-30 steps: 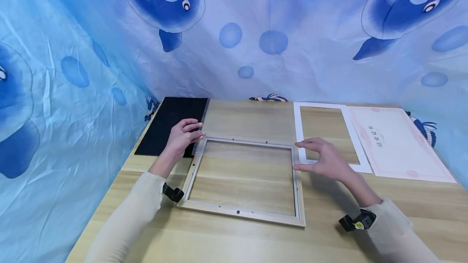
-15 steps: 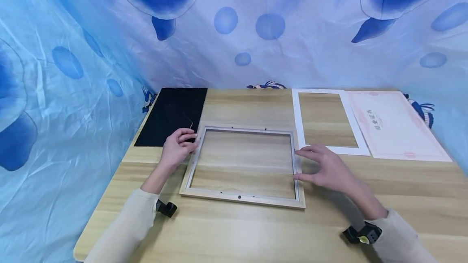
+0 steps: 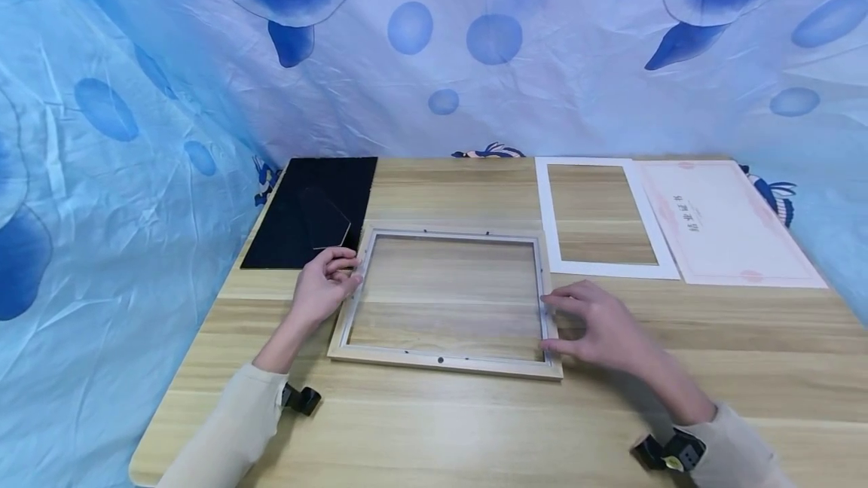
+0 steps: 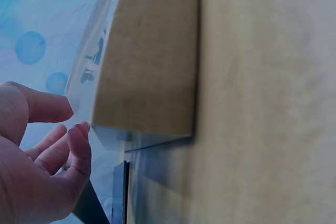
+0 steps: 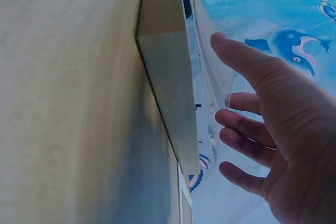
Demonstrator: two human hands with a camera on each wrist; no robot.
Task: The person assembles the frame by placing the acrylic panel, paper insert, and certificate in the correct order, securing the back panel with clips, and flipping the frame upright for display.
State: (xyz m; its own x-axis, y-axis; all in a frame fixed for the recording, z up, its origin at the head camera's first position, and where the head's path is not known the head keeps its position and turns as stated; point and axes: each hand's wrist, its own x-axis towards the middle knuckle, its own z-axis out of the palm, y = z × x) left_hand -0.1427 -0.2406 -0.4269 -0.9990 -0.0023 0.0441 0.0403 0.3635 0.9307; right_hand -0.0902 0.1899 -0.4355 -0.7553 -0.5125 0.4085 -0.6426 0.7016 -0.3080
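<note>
Sheet (image 5: 213,72), thin, transparent, above rectangular pale wooden frame (image 3: 468,366)

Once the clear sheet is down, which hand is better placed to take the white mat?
Probably the right hand: the white mat lies just beyond it, on the same side. The left hand is across the wooden frame, near the black board.

Cream sleeves (image 3: 227,424); black wrist cameras (image 3: 307,401), right yellow-marked.
</note>
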